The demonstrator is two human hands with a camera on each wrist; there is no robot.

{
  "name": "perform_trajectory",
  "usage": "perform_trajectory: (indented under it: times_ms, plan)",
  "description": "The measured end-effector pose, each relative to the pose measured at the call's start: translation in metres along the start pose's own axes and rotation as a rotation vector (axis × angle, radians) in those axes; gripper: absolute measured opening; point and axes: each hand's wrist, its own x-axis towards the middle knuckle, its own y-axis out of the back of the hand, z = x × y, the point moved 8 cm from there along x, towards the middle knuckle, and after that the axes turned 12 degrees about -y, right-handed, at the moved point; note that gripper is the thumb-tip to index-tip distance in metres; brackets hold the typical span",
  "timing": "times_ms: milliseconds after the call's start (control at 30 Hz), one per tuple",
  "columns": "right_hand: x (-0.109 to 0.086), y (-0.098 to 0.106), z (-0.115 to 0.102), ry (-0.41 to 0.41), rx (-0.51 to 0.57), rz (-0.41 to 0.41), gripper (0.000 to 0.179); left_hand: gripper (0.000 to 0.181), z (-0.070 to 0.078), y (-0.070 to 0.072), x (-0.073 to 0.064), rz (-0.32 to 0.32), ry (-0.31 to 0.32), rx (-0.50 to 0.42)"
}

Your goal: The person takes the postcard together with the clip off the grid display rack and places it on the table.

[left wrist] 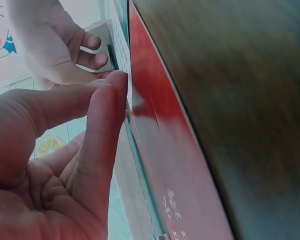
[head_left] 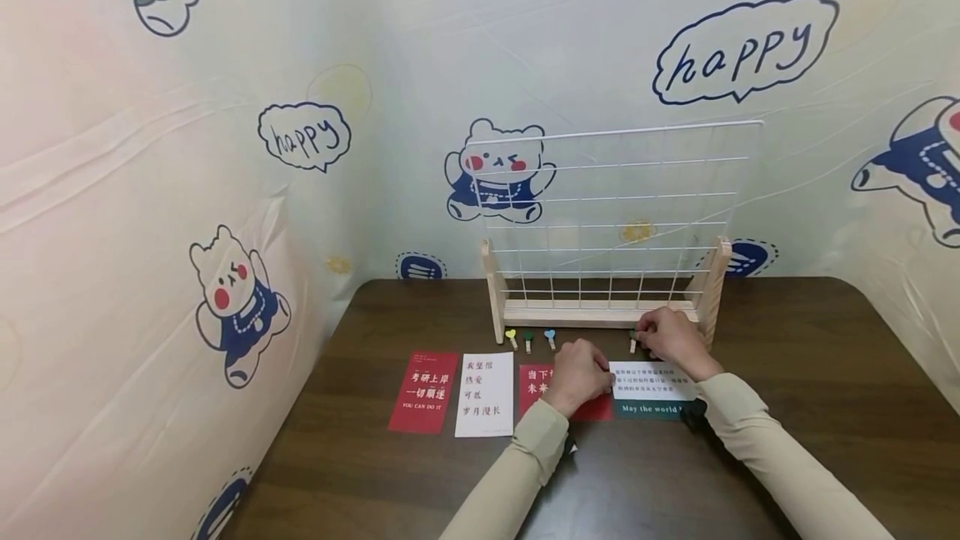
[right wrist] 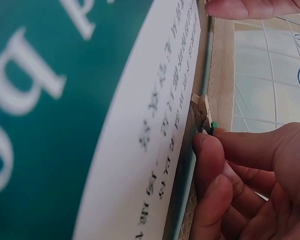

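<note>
In the head view, my right hand [head_left: 675, 340] is just in front of the wooden base of a white wire grid rack [head_left: 600, 315]. Its thumb and finger pinch a small wooden clothespin [right wrist: 201, 111] with a green ornament, seen in the right wrist view. My left hand [head_left: 579, 377] hovers over a red card [head_left: 596, 409], hiding part of its print. Its thumb and fingertip [left wrist: 110, 95] meet beside the left edge of a white-and-green card [head_left: 648, 394]; whether they grip that edge is unclear.
Left of my hands lie a white card [head_left: 483, 398] and another red card [head_left: 423, 394]. Behind them, clothespins with yellow [head_left: 512, 338], dark green [head_left: 528, 342] and blue [head_left: 551, 338] hearts form a row. Patterned sheeting [head_left: 375, 107] surrounds the brown table [head_left: 337, 473].
</note>
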Motion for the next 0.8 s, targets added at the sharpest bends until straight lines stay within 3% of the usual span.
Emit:
perform_trajectory:
  times_ms: [300,600,800]
  plan:
    - [-0.002,0.000,0.003,-0.002,-0.019,0.003,0.012,0.007,0.004,0.001,-0.003,0.006,-0.020,-0.008]
    - [-0.008,0.005,0.004,0.003,-0.008,0.006,0.013,0.010,0.013,0.006,-0.005,0.016,-0.050,-0.129]
    - [-0.018,0.015,-0.005,0.078,0.009,0.055,0.014,0.010,0.022,0.014,-0.006,0.030,-0.136,-0.128]
